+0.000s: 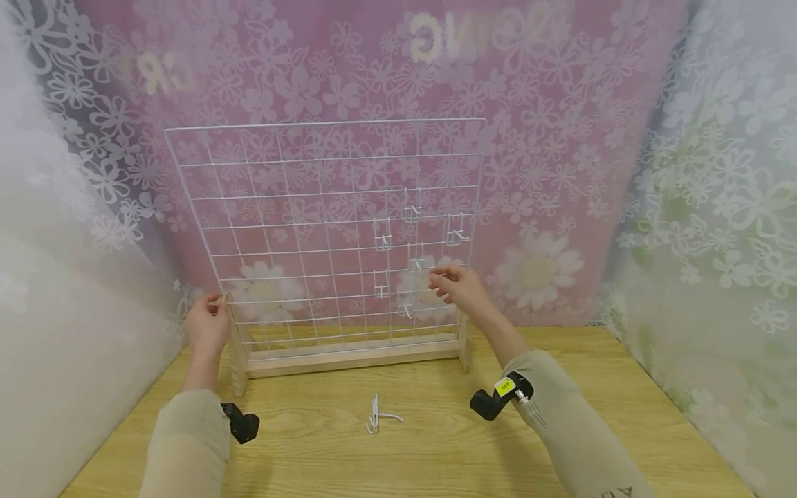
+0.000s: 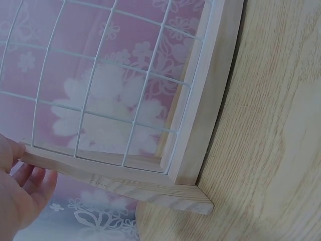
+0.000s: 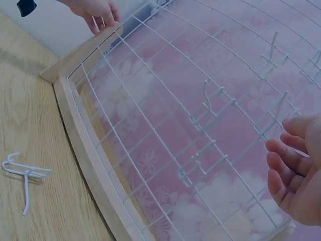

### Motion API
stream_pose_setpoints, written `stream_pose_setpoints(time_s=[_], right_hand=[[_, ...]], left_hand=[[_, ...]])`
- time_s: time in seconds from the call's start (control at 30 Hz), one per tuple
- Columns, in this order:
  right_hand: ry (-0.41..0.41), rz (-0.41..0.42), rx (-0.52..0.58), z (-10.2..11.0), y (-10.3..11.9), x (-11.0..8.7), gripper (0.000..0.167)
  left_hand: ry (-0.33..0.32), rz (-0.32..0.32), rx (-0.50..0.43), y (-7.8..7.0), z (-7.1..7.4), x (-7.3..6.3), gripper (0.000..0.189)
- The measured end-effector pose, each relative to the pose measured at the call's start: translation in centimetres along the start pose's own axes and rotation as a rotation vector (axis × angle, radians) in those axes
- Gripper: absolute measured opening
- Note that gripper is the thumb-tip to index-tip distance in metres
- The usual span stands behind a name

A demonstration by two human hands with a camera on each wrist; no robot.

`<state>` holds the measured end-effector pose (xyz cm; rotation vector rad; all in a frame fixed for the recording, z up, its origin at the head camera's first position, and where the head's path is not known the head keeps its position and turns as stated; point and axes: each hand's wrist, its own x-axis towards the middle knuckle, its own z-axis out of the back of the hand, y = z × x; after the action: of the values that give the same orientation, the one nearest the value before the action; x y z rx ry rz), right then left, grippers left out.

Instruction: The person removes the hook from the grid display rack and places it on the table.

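Observation:
A white wire grid panel stands upright in a wooden stand. At the panel's left side my left hand grips the top of the stand's side post between thumb and fingers. My right hand is in front of the grid's lower right part, fingers loosely curled, with nothing visible in it. Close by, several white wire hooks hang on the grid, among them one hook just left of the fingertips and another hook above. Whether the right fingers touch the wire cannot be told.
One loose white hook lies on the wood-grain table in front of the stand. Behind the grid hangs a pink flowered curtain. Pale flowered sheets close in both sides.

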<state>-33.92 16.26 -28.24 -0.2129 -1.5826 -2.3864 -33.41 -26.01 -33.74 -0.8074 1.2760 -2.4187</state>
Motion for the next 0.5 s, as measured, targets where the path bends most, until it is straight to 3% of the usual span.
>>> stream_pose_setpoints(time_s=[0.23, 0.5], right_hand=[[0.001, -0.003, -0.026, -0.6, 0.6, 0.6, 0.035], [-0.032, -0.001, 0.028, -1.2, 1.8, 1.5, 0.038]], left_hand=[[0.009, 0.019, 0.003, -0.1, 0.2, -0.3, 0.035], [-0.001, 0.006, 0.004, -0.1, 0.1, -0.3, 0.034]])
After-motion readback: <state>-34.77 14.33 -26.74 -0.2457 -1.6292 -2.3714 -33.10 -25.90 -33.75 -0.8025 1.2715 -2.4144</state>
